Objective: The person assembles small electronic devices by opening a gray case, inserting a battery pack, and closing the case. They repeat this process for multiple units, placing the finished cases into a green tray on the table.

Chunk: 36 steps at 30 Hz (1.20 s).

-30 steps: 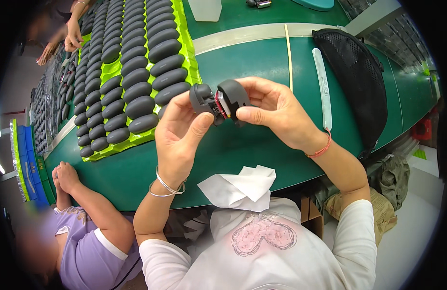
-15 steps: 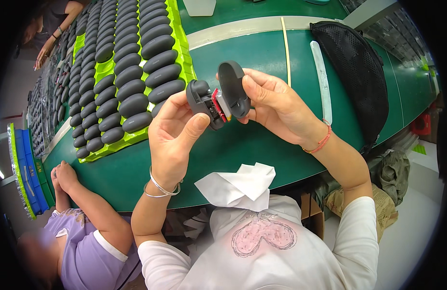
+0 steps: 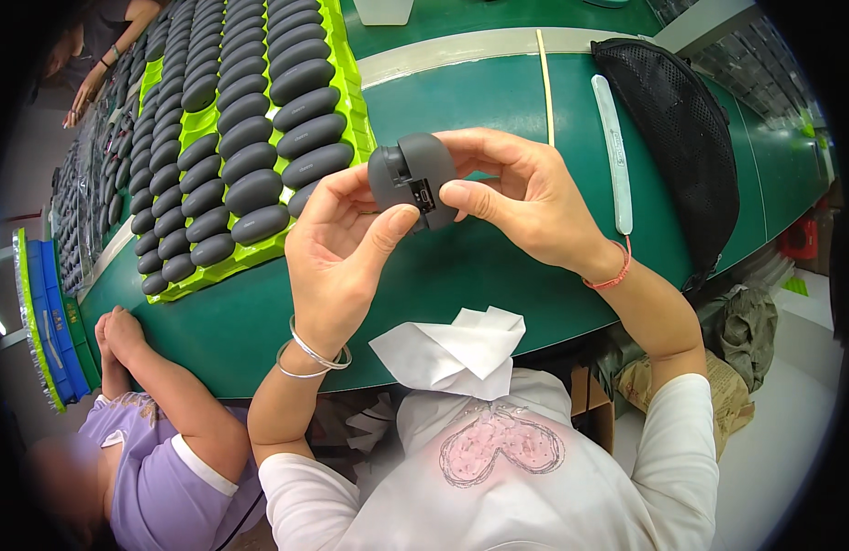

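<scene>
In front of me, above the table, are two halves of a small dark grey plastic casing with rounded shells. My left hand point(image 3: 335, 260) pinches the left half point(image 3: 383, 180) between thumb and fingers. The right half point(image 3: 428, 157) is gripped by my right hand point(image 3: 534, 199), its thumb pressing near the lower inner edge. The halves meet or nearly meet, and a small metal port point(image 3: 423, 195) shows between them. Whatever else lies inside is hidden.
A bright green tray point(image 3: 358, 124) bears rows of dark oval casings. Rightward lie a thin wooden stick point(image 3: 545, 87), a pale flat strip point(image 3: 612, 151) and a black mesh pouch point(image 3: 677, 138). White paper point(image 3: 456, 354) lies at the table edge. A person in purple point(image 3: 172, 468) sits left.
The two halves, apart before with a red board and a silvery block between them, have come together. My right hand has moved left and turned its half; the board is now out of sight.
</scene>
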{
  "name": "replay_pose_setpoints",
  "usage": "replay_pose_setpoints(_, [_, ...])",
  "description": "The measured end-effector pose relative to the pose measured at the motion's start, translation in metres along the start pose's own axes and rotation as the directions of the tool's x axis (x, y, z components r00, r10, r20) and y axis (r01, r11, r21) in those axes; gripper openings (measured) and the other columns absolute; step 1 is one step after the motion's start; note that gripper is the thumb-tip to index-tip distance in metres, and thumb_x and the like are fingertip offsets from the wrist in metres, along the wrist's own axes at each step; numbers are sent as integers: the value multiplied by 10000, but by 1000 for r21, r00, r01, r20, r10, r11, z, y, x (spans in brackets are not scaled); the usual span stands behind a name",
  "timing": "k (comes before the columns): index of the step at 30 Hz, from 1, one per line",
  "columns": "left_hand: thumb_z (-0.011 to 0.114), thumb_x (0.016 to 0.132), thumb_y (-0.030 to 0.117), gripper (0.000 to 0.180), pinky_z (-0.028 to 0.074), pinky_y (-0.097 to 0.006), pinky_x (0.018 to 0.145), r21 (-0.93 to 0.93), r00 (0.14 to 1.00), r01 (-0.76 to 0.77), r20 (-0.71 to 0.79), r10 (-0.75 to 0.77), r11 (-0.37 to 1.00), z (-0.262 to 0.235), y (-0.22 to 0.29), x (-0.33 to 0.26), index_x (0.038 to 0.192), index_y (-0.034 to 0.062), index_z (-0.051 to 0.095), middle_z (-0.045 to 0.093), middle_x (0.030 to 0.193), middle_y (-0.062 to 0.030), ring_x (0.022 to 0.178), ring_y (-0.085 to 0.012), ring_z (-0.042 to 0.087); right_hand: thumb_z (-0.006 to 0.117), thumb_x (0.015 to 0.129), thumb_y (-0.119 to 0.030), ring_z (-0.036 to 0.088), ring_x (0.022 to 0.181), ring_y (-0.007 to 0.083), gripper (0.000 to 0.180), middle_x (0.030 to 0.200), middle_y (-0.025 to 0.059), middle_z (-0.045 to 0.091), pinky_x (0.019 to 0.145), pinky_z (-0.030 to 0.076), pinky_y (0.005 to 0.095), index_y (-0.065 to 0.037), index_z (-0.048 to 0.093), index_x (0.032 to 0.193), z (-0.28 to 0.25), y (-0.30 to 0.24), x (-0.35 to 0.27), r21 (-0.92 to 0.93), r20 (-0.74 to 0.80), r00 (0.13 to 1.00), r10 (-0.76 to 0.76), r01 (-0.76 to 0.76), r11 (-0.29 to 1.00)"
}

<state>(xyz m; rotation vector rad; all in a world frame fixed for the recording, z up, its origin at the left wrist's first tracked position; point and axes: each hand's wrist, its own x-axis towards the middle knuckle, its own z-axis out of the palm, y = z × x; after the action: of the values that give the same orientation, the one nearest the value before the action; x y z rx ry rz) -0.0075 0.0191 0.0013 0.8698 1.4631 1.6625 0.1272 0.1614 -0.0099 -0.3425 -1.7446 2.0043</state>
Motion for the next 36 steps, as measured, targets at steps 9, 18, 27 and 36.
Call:
replay_pose_setpoints(9, [698, 840, -1, 332, 526, -288, 831, 81, 1000, -26, -6, 26, 996, 0, 2, -1, 1130, -66, 551, 640, 1032, -114, 916, -170, 644, 672, 859, -82, 646, 916, 158, 346, 1041, 105, 670, 793, 547, 284, 12, 604, 1185, 3, 3, -3, -154, -49, 994, -102, 94, 984])
replay_pose_setpoints(18, [704, 834, -2, 335, 526, -279, 824, 31, 1000, -24, -16, 25, 999, 3, -1, -1, 1127, -64, 554, 646, 1023, -113, 902, -168, 649, 686, 840, -65, 647, 928, 174, 359, 1027, 121, 663, 782, 553, 290, 36, 598, 1173, 6, 8, -4, -106, -63, 994, -89, 82, 991])
replay_pose_setpoints(27, [736, 804, 5, 312, 533, -264, 798, 119, 999, -38, -16, 40, 992, -1, -4, -2, 1073, -64, 593, 645, 973, -81, 877, -141, 648, 671, 837, -39, 639, 894, 163, 327, 1014, 113, 646, 776, 556, 284, 41, 615, 1149, 5, 8, -4, -165, -4, 993, -121, 119, 979])
replay_pose_setpoints(36, [793, 762, 140, 523, 518, -289, 748, 328, 975, -210, -3, 224, 921, 3, -6, 5, 1207, -24, 570, 598, 1052, -116, 912, -171, 597, 645, 896, -87, 588, 1064, 178, 548, 1202, 144, 574, 888, 523, 312, -10, 402, 1381, 7, -1, -2, 225, 46, 988, 147, -153, 962])
